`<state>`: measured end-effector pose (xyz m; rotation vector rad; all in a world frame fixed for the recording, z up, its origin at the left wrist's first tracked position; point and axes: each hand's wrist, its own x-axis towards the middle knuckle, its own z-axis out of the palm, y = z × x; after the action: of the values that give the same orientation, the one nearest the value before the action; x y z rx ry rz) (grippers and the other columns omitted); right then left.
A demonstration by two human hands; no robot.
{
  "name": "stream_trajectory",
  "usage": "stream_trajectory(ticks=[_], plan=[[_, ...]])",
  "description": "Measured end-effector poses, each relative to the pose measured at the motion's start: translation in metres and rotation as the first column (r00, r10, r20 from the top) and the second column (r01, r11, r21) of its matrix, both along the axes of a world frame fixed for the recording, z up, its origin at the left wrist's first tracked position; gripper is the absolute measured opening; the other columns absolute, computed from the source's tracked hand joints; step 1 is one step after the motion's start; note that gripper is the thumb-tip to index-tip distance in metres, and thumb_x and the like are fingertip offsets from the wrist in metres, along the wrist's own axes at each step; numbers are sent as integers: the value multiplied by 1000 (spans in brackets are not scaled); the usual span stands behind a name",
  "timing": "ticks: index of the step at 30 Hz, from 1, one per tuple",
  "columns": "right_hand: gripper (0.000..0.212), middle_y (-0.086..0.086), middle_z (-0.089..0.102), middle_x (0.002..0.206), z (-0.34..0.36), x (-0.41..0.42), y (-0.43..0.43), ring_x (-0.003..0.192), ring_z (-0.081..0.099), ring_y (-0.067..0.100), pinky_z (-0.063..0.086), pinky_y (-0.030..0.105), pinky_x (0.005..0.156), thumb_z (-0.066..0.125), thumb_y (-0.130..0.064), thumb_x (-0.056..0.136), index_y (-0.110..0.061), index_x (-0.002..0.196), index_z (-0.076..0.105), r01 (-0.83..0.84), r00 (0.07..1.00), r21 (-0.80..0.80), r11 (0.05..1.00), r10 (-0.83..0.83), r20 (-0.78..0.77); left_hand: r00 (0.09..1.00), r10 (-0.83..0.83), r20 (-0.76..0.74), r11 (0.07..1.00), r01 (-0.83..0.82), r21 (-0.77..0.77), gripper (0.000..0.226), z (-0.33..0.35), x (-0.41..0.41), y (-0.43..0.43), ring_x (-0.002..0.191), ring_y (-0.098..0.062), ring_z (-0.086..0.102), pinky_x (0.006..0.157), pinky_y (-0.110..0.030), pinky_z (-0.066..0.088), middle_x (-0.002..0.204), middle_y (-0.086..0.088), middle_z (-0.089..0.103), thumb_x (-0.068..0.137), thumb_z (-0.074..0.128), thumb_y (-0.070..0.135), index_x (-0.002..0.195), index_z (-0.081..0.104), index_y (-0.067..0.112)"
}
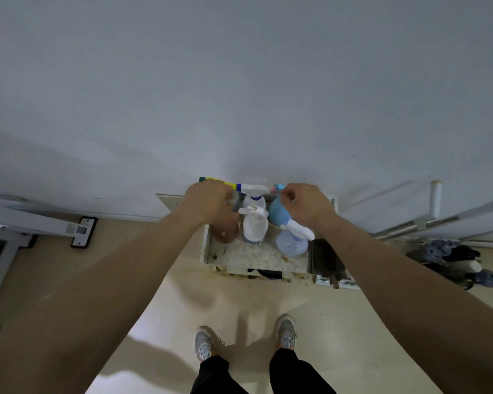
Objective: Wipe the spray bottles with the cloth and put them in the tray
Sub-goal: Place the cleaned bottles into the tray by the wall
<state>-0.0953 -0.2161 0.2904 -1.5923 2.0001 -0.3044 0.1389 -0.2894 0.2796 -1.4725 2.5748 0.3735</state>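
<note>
**Both hands at the back row of bottles; grips obscured**

The left hand (211, 201) is curled, knuckles up, at the far left of the tray, against a white trigger head (254, 189) with a yellow nozzle. What its fingers enclose is hidden, so the grip cannot be told. The right hand (305, 206) is likewise curled above the blue bottle (278, 213), fingertips drawn together near a pink-and-blue scrap at its top. Whether that scrap is the cloth or a sprayer part cannot be told.

Between the hands stands a white bottle with a blue collar (254, 201), and nearer, a clear bottle with a white pump (255, 227). A brown bottle (225, 233) sits below the left hand. A pale lilac bottle (292, 244) with a white trigger stands front right. All rest in the white-rimmed tray (205, 248), set low against the wall (239, 95).

Judgement: the bottles are packed toward the back to leave the speckled front free. The task looks well along, with the hands probably seating or steadying the back row.
</note>
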Motion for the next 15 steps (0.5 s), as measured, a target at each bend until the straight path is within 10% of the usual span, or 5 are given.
stream_trajectory(ticks=[7, 15], plan=[[46, 8, 60, 124, -26, -39, -34, 113, 59, 27, 46, 35, 94, 70, -29, 89, -16, 132, 60, -55, 993, 110, 992, 67, -102, 992, -62, -113, 997, 57, -46, 29, 7, -56, -25, 108, -24, 58, 87, -38, 51, 115, -2, 64, 96, 64, 32, 123, 65, 22], [21, 8, 71, 106, -60, -35, -46, 95, 65, 30, 53, 38, 81, 65, -24, 91, -21, 112, 70, -116, 984, 110, 987, 129, -124, 985, -146, 90, 988, 150, -36, 23, -17, -77, -32, 99, -26, 61, 83, -36, 48, 109, -4, 65, 94, 65, 26, 117, 69, 23]])
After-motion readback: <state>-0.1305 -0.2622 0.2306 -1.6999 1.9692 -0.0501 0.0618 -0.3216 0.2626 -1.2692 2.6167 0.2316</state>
